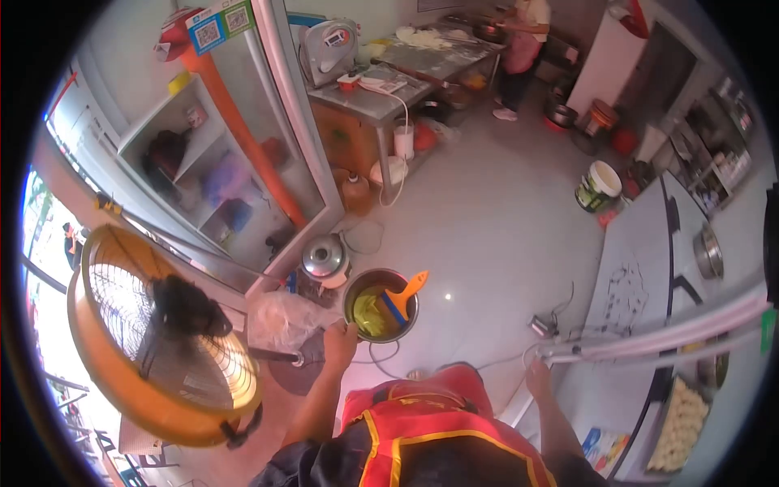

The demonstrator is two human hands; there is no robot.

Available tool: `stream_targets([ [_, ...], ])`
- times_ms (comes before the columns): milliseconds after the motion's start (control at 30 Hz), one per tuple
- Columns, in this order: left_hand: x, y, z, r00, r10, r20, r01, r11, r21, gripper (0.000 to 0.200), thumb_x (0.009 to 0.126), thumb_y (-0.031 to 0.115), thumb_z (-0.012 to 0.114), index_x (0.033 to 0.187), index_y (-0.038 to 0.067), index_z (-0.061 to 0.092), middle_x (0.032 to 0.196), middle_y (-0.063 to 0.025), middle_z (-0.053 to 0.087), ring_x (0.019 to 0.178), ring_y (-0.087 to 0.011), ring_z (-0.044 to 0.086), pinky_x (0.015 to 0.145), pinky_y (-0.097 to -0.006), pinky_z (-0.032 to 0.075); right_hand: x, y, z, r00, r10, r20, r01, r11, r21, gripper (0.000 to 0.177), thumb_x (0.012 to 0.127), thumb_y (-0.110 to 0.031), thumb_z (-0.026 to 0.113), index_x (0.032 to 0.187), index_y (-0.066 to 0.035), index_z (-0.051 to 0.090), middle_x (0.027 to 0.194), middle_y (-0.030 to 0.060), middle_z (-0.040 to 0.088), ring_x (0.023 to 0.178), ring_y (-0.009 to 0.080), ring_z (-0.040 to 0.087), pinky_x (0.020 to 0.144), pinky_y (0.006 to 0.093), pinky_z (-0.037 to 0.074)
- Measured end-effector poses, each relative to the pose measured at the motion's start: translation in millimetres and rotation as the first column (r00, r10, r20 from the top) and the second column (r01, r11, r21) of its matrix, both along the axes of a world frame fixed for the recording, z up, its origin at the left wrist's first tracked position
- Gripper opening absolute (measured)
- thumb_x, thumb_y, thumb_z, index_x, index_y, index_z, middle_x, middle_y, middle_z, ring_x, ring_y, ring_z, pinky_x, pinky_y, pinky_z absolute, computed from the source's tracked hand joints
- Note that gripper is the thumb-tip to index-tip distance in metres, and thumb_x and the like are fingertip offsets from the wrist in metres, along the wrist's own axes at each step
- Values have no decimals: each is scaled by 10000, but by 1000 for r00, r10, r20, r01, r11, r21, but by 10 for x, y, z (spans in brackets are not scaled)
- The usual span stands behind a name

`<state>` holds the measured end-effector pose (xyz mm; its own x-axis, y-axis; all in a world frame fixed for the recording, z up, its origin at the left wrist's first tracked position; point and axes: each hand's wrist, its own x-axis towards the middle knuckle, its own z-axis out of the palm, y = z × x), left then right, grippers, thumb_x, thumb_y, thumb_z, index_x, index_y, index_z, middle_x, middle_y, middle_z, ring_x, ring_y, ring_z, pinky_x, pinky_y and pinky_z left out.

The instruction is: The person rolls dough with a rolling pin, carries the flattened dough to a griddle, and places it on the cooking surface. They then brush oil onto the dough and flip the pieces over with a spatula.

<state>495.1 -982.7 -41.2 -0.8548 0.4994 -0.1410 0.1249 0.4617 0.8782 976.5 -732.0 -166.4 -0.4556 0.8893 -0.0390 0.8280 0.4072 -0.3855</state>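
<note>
My left hand (339,341) grips the rim of a metal pot (349,302), held in front of me at the left. Inside the pot is a yellow-green content (371,318), perhaps oil, and a wide brush (415,284) with an orange handle leans out over the far rim. My right hand (539,378) is raised at the end of a white frame (584,351), like a door edge, with its fingers closed against it. The exact finger hold there is small and partly hidden.
A large yellow fan (89,325) stands close on my left. Near the pot are a silver-lidded cooker (324,258) and a plastic bag (280,321). Ahead, a person (527,40) works at a floury metal table (365,101). A white counter (633,276) and dough tray (680,426) lie right.
</note>
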Motion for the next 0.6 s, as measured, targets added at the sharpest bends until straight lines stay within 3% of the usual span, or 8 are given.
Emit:
stream_targets([
  [67, -357, 495, -30, 998, 49, 50, -51, 998, 35, 289, 801, 188, 501, 728, -73, 602, 626, -206, 616, 595, -287, 633, 572, -384, 476, 116, 498, -51, 989, -102, 108, 110, 991, -79, 255, 772, -165, 588, 979, -16, 597, 1017, 189, 595, 993, 352, 556, 861, 430, 445],
  [167, -862, 1157, -182, 987, 153, -50, -152, 988, 9, 274, 805, 166, 502, 724, -78, 596, 617, -187, 621, 569, -254, 627, 554, -361, 474, -90, 1590, -48, 973, -80, 217, 109, 986, -124, 259, 769, -193, 591, 953, -12, 591, 986, 194, 598, 992, 361, 556, 841, 432, 451],
  [233, -999, 1598, 93, 973, 231, -5, -231, 972, 37, 268, 813, 153, 498, 720, -80, 593, 612, -176, 621, 562, -233, 625, 544, -345, 473, -680, 2629, -2, 931, -7, 364, 78, 980, -183, 272, 781, -180, 587, 981, 4, 577, 988, 213, 588, 992, 375, 553, 849, 447, 449],
  [300, -1229, 2014, 112, 956, 294, -14, -292, 954, 72, 250, 828, 129, 487, 743, -81, 593, 615, -154, 618, 561, -187, 620, 529, -310, 473, -1632, 3697, -42, 951, -11, 308, 15, 1000, -13, 242, 757, -111, 581, 975, -5, 581, 978, 202, 600, 957, 367, 567, 813, 460, 453],
  [333, -1326, 2212, 173, 942, 336, 1, -335, 937, 96, 246, 829, 124, 484, 747, -82, 590, 621, -149, 617, 560, -180, 613, 528, -306, 475, -1955, 4270, -454, 959, 269, 89, -281, 864, 418, 268, 778, -126, 586, 1014, 0, 561, 975, 211, 592, 953, 374, 561, 809, 456, 456],
  [367, -1407, 2388, 250, 926, 376, 19, -376, 920, 113, 242, 831, 119, 482, 750, -83, 587, 627, -144, 617, 559, -172, 607, 527, -301, 477, -2712, 4703, -152, 974, 198, 112, -208, 975, 83, 309, 782, -132, 597, 1056, 2, 545, 1027, 213, 583, 993, 371, 549, 832, 453, 451],
  [433, -1585, 2643, 222, 885, 449, 121, -464, 871, 164, 221, 833, 98, 482, 750, -86, 570, 638, -109, 600, 560, -145, 583, 519, -277, 482, -4114, 5234, 487, 954, 281, -104, -278, 960, 42, 302, 791, -106, 571, 1069, 8, 542, 1072, 209, 579, 1030, 375, 538, 857, 441, 448],
  [600, -2015, 3248, 244, 786, 606, 124, -618, 773, 145, 214, 837, 86, 481, 727, -82, 555, 624, -74, 567, 560, -130, 573, 513, -265, 483, -6821, 5928, 1440, 805, 480, -348, -454, 877, 159, 319, 845, -107, 554, 1146, -9, 520, 1131, 203, 569, 1066, 364, 537, 897, 434, 429],
])
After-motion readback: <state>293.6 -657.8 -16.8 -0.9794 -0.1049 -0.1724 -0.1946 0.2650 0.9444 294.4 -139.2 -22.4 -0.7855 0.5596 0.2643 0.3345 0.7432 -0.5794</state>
